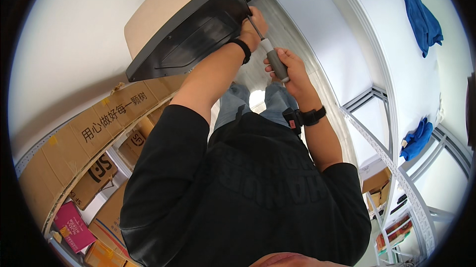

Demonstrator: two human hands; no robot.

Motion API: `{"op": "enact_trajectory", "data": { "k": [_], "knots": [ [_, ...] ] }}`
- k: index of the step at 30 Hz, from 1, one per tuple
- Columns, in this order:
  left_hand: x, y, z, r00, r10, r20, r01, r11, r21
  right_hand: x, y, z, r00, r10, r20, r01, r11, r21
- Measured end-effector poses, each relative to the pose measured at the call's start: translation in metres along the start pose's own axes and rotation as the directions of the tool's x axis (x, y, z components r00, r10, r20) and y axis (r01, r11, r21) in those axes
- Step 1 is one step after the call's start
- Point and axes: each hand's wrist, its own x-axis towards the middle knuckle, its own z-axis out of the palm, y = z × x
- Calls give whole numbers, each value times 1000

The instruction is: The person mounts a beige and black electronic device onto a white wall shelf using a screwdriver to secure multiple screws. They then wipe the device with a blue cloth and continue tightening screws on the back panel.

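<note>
My right hand (pixel 293 71) is wrapped around a screwdriver (pixel 276 62) with a thick grey handle. Its thin metal shaft slants up and left to the edge of a black plastic panel (pixel 198 33). That panel is broad and curved, dotted with small screws or holes along its rim, and backed by a beige, rounded body (pixel 163 6); I cannot tell what the whole piece is. My left hand (pixel 255 29) is curled at the panel's right edge, close to the screwdriver's tip. What its fingers pinch there, and the tip itself, are hidden.
Left of me a shelf carries a long cardboard sheet (pixel 69 143), with cardboard boxes (pixel 96 180) and a magenta box (pixel 74 226) below. White metal racking (pixel 367 135) stands at my right, with blue cloths (pixel 421 19) lying on its surface. Grey wood-look floor (pixel 277 19) shows between.
</note>
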Motion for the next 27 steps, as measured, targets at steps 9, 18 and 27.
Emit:
{"op": "enact_trajectory", "data": {
  "k": [9,18,27],
  "knots": [
    [-4,2,-3,998,-42,43,41,999,10,-7,2,-11,1000,-21,12,22,998,-59],
    [-7,-2,-1,999,-39,33,39,999,9,-6,3,-20,997,-40,61,43,998,-53],
    [-14,1,-3,997,-47,-61,42,996,-84,-2,0,-9,995,-77,56,84,989,-126]
  ]
}}
